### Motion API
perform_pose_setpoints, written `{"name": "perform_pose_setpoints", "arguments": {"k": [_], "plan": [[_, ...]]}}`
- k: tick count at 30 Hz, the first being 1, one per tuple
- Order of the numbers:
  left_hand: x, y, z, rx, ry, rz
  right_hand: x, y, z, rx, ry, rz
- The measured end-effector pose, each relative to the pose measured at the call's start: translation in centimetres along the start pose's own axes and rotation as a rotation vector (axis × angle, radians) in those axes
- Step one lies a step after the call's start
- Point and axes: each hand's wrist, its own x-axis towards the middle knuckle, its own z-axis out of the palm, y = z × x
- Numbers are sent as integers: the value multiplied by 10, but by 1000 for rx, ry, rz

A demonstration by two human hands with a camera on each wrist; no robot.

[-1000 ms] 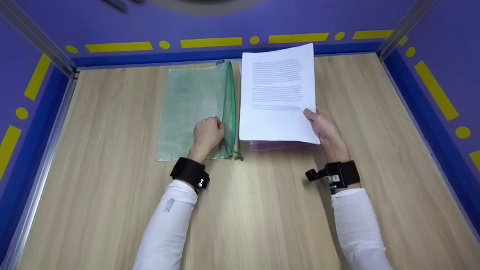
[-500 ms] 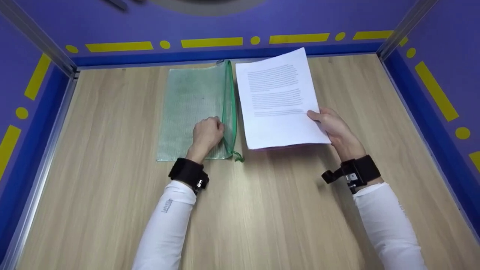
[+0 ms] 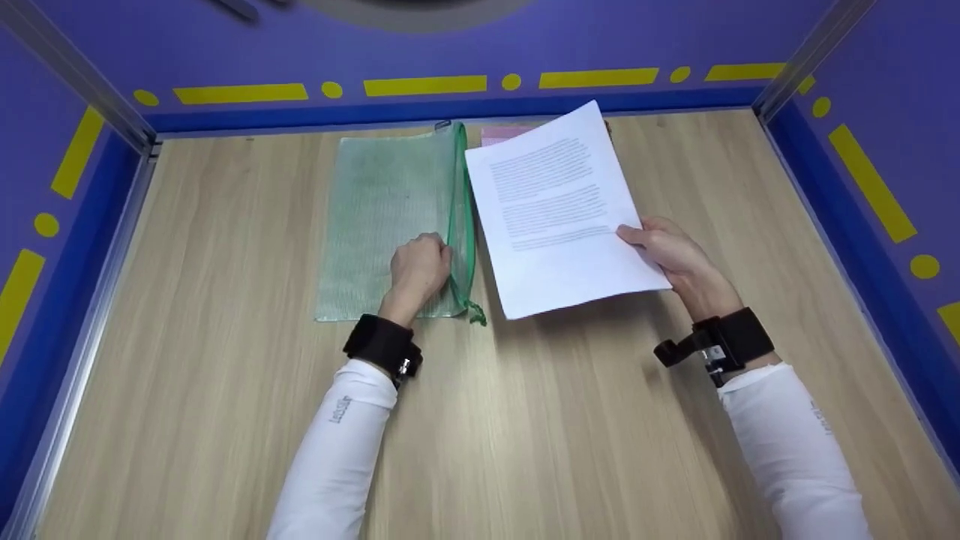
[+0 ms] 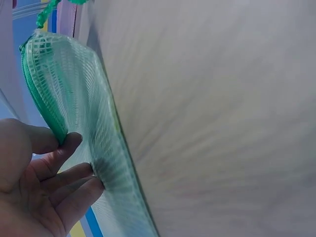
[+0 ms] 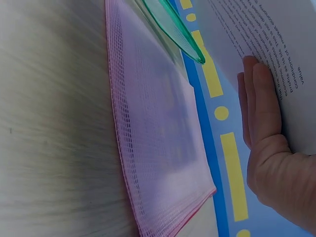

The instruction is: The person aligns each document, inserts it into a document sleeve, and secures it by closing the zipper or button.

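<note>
A green mesh zip pouch (image 3: 375,202) lies flat on the table, its zipped edge facing right. My left hand (image 3: 420,268) pinches that edge; in the left wrist view the thumb and forefinger hold the green zip band (image 4: 42,103), lifting the upper layer off the lower one. To the right, my right hand (image 3: 681,259) holds white printed paper (image 3: 562,225) by its right edge, thumb on top and fingers underneath. The paper hangs tilted above a pink mesh pouch (image 5: 153,113), of which the head view shows only a strip at the back.
The wooden table (image 3: 495,435) is bounded by blue-purple walls (image 3: 420,52) with yellow marks at the back and both sides. A green cord pull (image 3: 476,313) hangs at the green pouch's near right corner. Dark camera straps (image 3: 379,346) circle both wrists.
The paper has come toward me and turned counterclockwise, its far edge uncovering part of the pink pouch. My right hand has shifted right and nearer, while the left has stayed at the green pouch's edge.
</note>
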Motion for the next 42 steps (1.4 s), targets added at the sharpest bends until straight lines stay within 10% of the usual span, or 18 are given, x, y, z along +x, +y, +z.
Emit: {"name": "perform_pose_setpoints", "arguments": {"k": [42], "plan": [[0, 4, -5, 24, -58, 48, -1, -42, 20, -356, 66, 31]]}}
